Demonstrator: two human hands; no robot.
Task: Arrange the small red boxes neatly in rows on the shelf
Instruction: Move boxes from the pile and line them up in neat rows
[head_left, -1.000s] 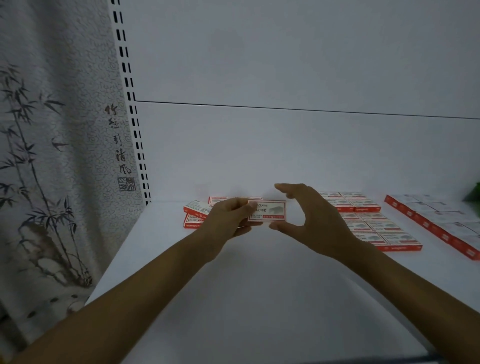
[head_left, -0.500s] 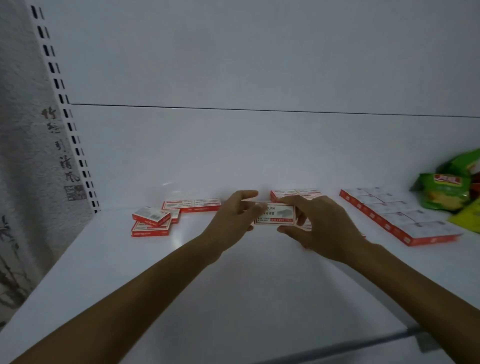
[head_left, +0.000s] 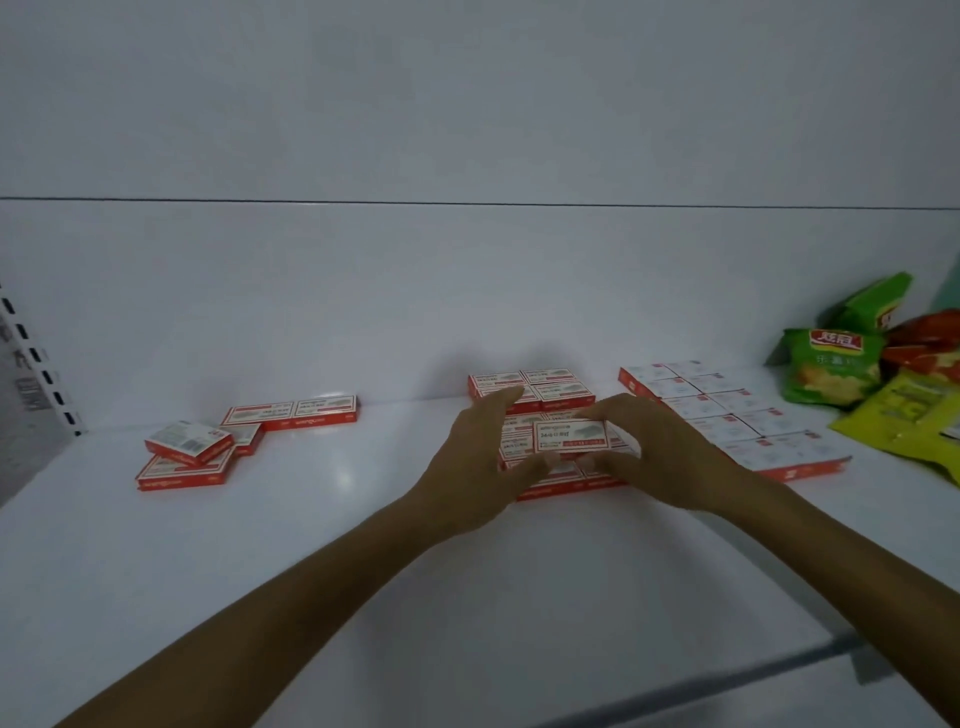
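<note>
We see one red box (head_left: 570, 436) held at centre frame, label toward us, in front of the middle block (head_left: 530, 387) of boxes on the white shelf (head_left: 337, 545). The right hand (head_left: 665, 457) pinches it, forefinger along its top edge and thumb under its bottom edge. The left hand (head_left: 467, 462) is spread with its fingers straight and its thumb by the box's lower left corner; we cannot tell whether it touches.

In the middle block we count four boxes at the back, two by two, and the hands hide the rest. At centre left lies a loose group (head_left: 244, 436) of five: two side by side at the back, one half hidden, and one tilted atop another. Right of centre, a white-topped block (head_left: 727, 405) runs in two columns, too blurred to count. At the right edge we count four snack bags (head_left: 831, 369): two green, one red, one yellow.
</note>
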